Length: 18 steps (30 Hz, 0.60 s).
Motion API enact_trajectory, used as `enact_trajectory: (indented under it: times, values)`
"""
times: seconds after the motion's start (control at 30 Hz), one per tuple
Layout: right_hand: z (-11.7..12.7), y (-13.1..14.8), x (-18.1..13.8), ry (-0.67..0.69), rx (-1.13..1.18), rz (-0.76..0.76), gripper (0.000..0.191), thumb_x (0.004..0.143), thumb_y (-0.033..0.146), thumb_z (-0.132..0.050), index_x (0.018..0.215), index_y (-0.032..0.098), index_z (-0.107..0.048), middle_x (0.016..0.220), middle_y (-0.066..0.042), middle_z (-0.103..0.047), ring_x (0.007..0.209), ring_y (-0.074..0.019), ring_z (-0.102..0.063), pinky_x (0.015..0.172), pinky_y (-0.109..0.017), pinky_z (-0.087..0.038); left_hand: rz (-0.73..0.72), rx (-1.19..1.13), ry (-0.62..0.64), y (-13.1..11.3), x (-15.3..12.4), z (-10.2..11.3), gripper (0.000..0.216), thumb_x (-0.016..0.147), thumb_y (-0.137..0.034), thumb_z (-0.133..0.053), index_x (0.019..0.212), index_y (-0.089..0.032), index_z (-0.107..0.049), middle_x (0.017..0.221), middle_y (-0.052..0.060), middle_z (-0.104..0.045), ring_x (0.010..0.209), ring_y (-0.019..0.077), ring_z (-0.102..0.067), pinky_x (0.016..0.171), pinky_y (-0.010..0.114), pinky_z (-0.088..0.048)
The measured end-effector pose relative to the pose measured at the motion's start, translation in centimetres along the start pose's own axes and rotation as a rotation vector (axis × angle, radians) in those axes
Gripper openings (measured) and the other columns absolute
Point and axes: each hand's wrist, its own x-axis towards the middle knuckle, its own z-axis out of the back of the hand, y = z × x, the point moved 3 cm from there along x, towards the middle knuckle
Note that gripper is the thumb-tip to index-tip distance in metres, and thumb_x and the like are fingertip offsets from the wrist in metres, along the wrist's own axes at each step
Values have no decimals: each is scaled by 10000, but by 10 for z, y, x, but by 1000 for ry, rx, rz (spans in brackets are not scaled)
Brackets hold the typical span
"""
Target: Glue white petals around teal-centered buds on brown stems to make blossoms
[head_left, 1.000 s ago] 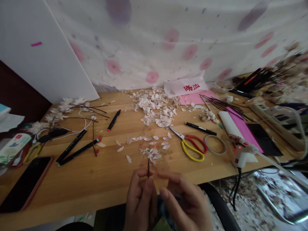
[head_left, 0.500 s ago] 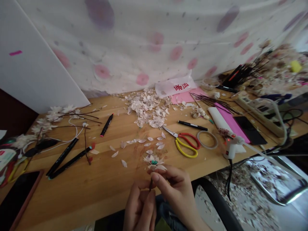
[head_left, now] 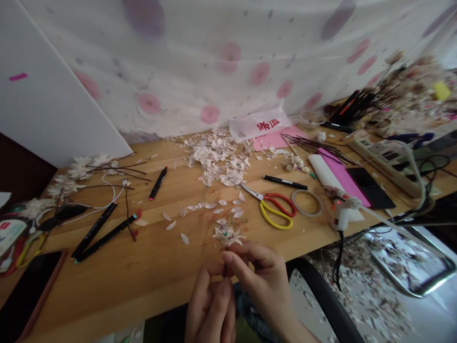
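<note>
A small handmade flower (head_left: 227, 235) of pale petals with a green centre stands on a thin dark stem. My left hand (head_left: 210, 307) is closed round the lower stem at the near table edge. My right hand (head_left: 262, 281) pinches the stem just under the flower head, its fingers curled. Loose pale petals (head_left: 210, 207) lie on the wooden table (head_left: 150, 267) just beyond the flower, and a larger heap of petals (head_left: 221, 159) lies farther back.
Red-and-yellow scissors (head_left: 274, 209), a tape ring (head_left: 307, 202), a black pen (head_left: 284, 182) and a glue gun (head_left: 342, 214) lie to the right. Black markers (head_left: 102, 231), a phone (head_left: 26, 295) and finished flowers (head_left: 85, 166) lie left. A power strip (head_left: 387, 164) sits at right.
The flower and both hands have come nearer to me and lower. My right hand has closed onto the stem under the flower head. The view has swung slightly right.
</note>
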Motion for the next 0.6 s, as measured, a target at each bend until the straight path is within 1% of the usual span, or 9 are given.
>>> enact_trajectory:
  times: [0.07,0.1,0.17,0.23,0.3,0.4,0.5,0.6]
  values:
    - [0,0,-2,-9,3,-15,139,807,331,-799,787,197,-832,480,18,-619,429,-105,-508,450,-203,-425,3,-94,88,3,4,0,448,882,-666,-722,969,-228,-686,383,-151,-330,312,30,-136,343,120,-252]
    - [0,1,-2,-10,3,-17,134,804,322,-799,829,198,-843,477,24,-614,424,-102,-506,448,-202,-423,-15,-144,124,6,6,1,414,908,-643,-706,980,-236,-684,369,-156,-318,285,32,-125,322,120,-247]
    - [0,2,-3,4,3,-20,134,802,304,-792,856,194,-846,473,34,-602,418,-96,-497,450,-202,-425,-63,-226,177,14,10,4,353,960,-601,-657,987,-250,-674,338,-167,-275,238,37,-79,284,123,-229]
    - [-1,2,-3,19,7,-26,134,806,297,-781,857,189,-841,473,39,-597,414,-92,-484,449,-203,-427,-82,-256,206,18,12,5,340,993,-584,-612,1002,-250,-674,324,-170,-249,221,37,-46,272,124,-220]
    - [-2,3,-3,28,6,-31,138,810,304,-776,850,187,-838,471,39,-592,414,-92,-480,448,-203,-430,-50,-236,211,17,10,6,350,1003,-580,-599,1037,-243,-689,343,-162,-280,240,34,-79,298,120,-255]
    - [-2,2,-2,31,-3,-36,150,816,314,-768,851,187,-841,476,35,-589,429,-97,-485,457,-207,-438,16,-197,204,6,5,5,371,978,-592,-642,1074,-238,-704,384,-137,-369,292,40,-172,348,123,-308]
    - [-2,1,-4,42,-6,-54,172,830,332,-752,862,189,-842,500,24,-605,459,-111,-511,486,-224,-461,48,-190,189,-3,1,3,405,950,-624,-666,1043,-232,-702,394,-129,-392,312,42,-187,355,129,-304]
    - [-2,0,-5,70,2,-93,211,853,371,-737,871,185,-833,537,8,-634,490,-128,-553,523,-247,-488,50,-173,172,-4,0,2,426,953,-643,-645,1025,-226,-694,398,-127,-402,315,42,-206,357,131,-296]
